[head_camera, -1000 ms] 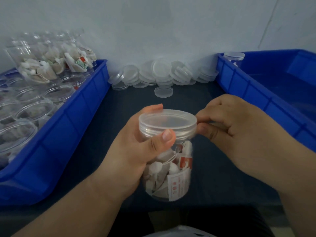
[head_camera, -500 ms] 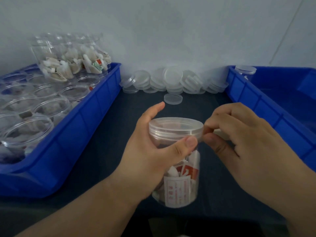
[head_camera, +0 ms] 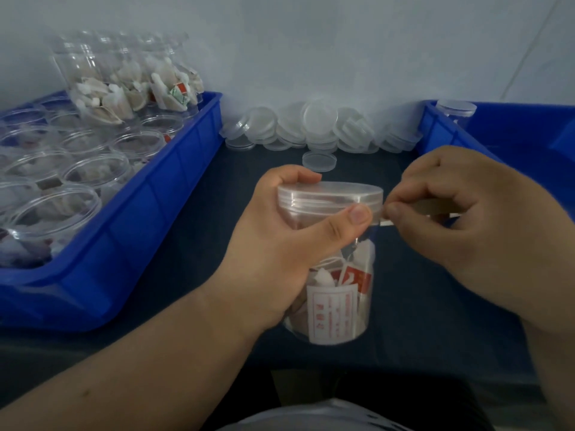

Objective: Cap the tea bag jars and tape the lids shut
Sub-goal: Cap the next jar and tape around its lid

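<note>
Firmly, left hand [head_camera: 280, 244] grips jar [head_camera: 337, 309]; right fingers [head_camera: 413, 188] pinch tape [head_camera: 435, 206].

Taping a capped jar
Left hand [head_camera: 280, 250] grips the lidded jar [head_camera: 336, 293]; right hand [head_camera: 466, 219] pinches clear tape [head_camera: 413, 213] beside the lid [head_camera: 329, 197]

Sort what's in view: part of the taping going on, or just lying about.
In hand: jar, its lid, tape strip, left hand, right hand.
Lying about: loose lids by the wall, open jars in the left bin, capped jar in the right bin.
</note>
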Tool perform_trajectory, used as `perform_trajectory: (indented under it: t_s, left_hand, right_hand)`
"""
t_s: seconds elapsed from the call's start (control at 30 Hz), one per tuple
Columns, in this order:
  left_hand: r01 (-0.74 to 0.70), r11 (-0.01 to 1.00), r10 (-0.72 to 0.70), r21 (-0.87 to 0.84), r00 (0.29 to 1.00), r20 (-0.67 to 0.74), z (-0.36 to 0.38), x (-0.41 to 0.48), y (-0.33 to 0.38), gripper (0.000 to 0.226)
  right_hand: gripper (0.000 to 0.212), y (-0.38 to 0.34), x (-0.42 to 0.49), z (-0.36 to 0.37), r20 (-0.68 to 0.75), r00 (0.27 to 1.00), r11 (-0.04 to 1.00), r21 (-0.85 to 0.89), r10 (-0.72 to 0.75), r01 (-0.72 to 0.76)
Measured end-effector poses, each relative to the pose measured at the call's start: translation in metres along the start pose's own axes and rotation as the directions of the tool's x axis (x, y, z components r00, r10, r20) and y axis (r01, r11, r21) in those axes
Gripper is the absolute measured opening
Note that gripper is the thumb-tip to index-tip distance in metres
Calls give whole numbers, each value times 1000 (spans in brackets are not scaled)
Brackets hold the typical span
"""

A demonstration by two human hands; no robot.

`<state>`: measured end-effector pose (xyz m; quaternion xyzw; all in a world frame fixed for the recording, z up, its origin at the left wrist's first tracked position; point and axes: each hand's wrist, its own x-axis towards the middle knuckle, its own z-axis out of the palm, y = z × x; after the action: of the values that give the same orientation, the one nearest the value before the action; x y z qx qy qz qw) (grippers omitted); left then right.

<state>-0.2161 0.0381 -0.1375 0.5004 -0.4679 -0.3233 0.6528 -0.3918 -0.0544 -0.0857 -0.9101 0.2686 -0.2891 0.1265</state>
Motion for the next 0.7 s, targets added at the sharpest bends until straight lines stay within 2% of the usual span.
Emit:
perform_trajectory:
  t_s: [0.07,0.17,0.23,0.27,0.3,0.33,0.37,0.4,0.43,0.47,0.5,0.53,0.57,0.63,0.7]
  left_hand:
    - [-47,996,47,79,999,14,2,-2,2,63]
    - [-202,929,220,310,975,-23,1,-3,-2,62]
    - [-288,874,314,392,949,-4,-2,-7,2,65]
    - [-308,867,316,391,948,47,-2,-4,7,65]
    - [-286,886,275,365,958,83,1,1,11,61]
    - [-299,873,209,386,943,257,3,0,20,49]
    - [-248,909,91,334,902,423,-2,-7,20,26]
    - [-215,919,6,330,845,534,2,-5,17,20]
    - [-177,920,-64,351,814,578,10,-3,20,26]
    - [-135,958,-21,255,849,528,16,2,17,19]
    - [-126,972,44,201,928,370,19,13,17,27]
    - [-110,985,90,134,985,147,20,21,19,52]
    - [-101,995,101,5,993,62,5,18,13,68]
    - [2,971,10,-238,999,48,-8,23,9,87]
    - [148,935,-124,-322,988,96,-7,31,14,102]
  right_hand:
    - [9,1,1,2,-37,999,1000,-5,11,-11]
    - [7,0,-3,7,-93,995,999,-3,44,-45]
    - [6,2,-4,10,-148,988,999,-9,35,-37]
    - [5,9,-4,9,-176,984,998,-46,36,-45]
    - [8,22,3,17,-186,980,993,-80,76,-92]
    - [16,38,9,23,-199,966,979,-87,165,-185]
    - [31,57,15,27,-228,921,946,-2,316,-325]
    - [44,74,17,28,-266,868,907,97,420,-410]
    - [51,87,20,26,-320,810,871,155,491,-467]
    - [51,93,21,22,-368,789,867,131,493,-481]
    - [46,96,19,19,-377,816,891,62,439,-450]
    - [39,95,19,19,-363,851,913,2,380,-407]
    - [36,91,19,23,-312,891,936,-13,330,-351]
    - [26,94,14,45,-121,943,948,-35,310,-316]
    - [17,95,3,67,37,942,938,-112,333,-327]
